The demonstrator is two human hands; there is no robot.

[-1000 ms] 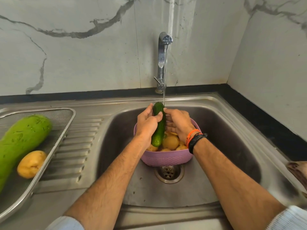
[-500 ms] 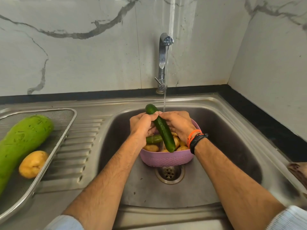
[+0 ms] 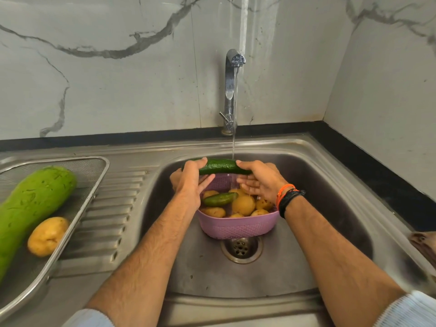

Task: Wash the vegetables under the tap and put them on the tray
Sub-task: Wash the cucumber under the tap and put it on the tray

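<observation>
A dark green cucumber (image 3: 218, 166) lies level under the running tap (image 3: 232, 90), held above the pink basket (image 3: 236, 226). My left hand (image 3: 191, 182) grips its left end with thumb over the top. My right hand (image 3: 258, 181) holds its right end between thumb and fingers. Inside the basket lie a second cucumber (image 3: 220, 198) and several potatoes (image 3: 243, 205). The basket stands in the sink (image 3: 330, 197) over the drain. On the left, the mesh tray (image 3: 94, 175) carries a big light green gourd (image 3: 30, 208) and one potato (image 3: 47, 236).
The ribbed steel drainboard (image 3: 113, 208) lies between tray and sink. The drain (image 3: 241, 249) shows just in front of the basket. A brown object (image 3: 424, 244) sits on the sink rim at far right. Marble walls close off the back and right.
The cucumber turned from upright to level and rose higher under the stream. My hands moved apart to its two ends, uncovering the second cucumber in the basket.
</observation>
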